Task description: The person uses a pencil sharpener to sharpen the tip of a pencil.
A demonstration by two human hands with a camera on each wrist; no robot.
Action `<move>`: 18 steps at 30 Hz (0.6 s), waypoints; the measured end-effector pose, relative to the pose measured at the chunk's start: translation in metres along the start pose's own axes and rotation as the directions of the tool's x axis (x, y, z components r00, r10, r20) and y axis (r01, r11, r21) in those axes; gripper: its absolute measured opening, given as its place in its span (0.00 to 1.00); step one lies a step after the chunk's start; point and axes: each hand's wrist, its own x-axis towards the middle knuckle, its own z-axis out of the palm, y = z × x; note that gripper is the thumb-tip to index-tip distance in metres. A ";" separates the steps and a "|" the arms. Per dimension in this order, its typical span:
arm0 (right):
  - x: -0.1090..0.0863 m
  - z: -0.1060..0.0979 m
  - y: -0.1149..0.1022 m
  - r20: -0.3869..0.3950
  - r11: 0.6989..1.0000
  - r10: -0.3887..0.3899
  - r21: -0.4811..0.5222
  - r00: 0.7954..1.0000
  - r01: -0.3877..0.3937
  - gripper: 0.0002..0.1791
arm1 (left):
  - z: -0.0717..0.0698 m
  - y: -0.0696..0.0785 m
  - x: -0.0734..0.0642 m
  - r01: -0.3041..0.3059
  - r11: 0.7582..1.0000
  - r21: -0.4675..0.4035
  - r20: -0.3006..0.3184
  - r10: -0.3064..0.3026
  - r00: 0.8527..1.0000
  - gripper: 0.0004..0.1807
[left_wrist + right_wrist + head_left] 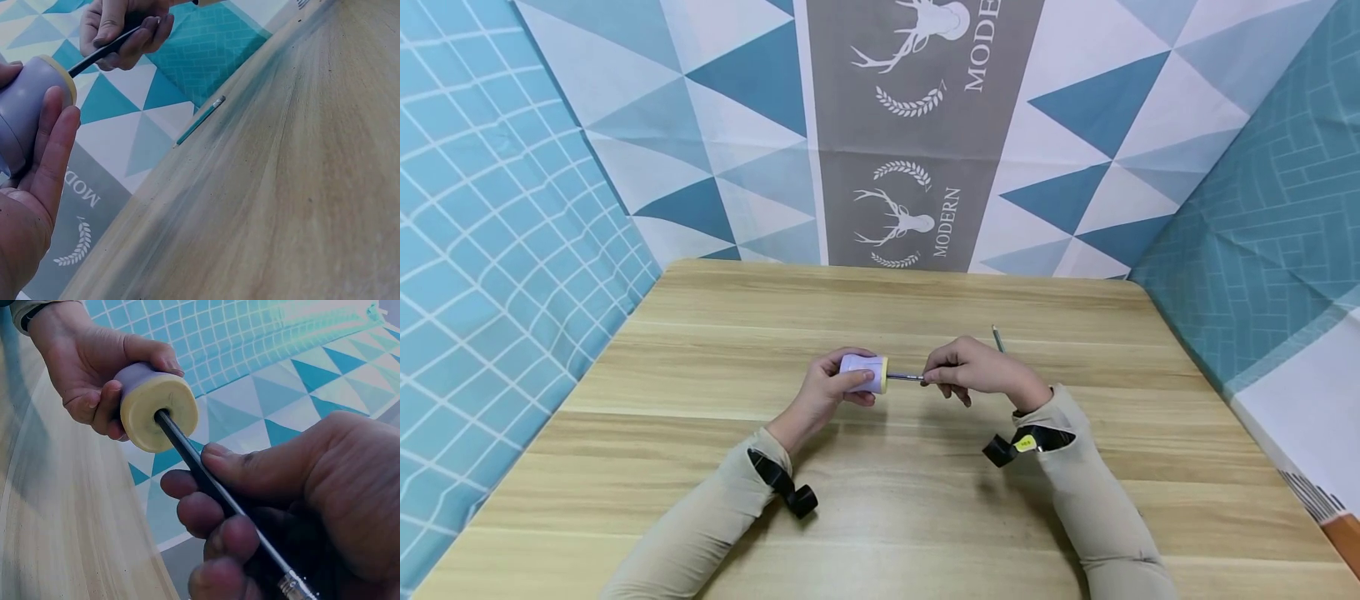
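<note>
— Where is the lilac cylinder (864,365)?
— Held above the table, on its side, yellow face (145,429) toward the other hand, a dark pencil (192,457) in its hole
— And the hands?
— The left hand (832,386) wraps the cylinder; the right hand (974,367) pinches the pencil between thumb and fingers
— What might go wrong?
— Tilting the shaft could jam it or snap its tip, which is hidden inside. A slack left grip might let the cylinder twist
— Anything farther out?
— A teal pencil (200,121) lies on the table (895,525) beyond the right wrist; a careless sweep of that arm could roll it
</note>
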 end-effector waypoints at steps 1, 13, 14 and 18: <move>0.000 0.000 0.000 -0.006 1.000 0.001 -0.005 1.000 -0.001 0.09 | 0.000 0.000 0.000 0.000 1.000 -0.001 -0.001 0.000 1.000 0.18; -0.011 -0.004 -0.010 -0.238 0.963 -0.147 -0.256 0.960 0.084 0.12 | -0.001 0.003 0.002 -0.008 0.999 -0.034 -0.035 0.007 0.999 0.18; -0.013 -0.003 -0.011 -0.277 0.949 -0.192 -0.296 0.941 0.107 0.11 | -0.001 0.003 0.002 -0.011 0.999 -0.036 -0.034 0.010 0.999 0.18; -0.014 0.003 -0.011 -0.351 0.850 -0.436 -0.464 0.829 0.250 0.10 | -0.001 0.003 0.002 -0.018 0.999 -0.042 -0.030 0.017 0.999 0.18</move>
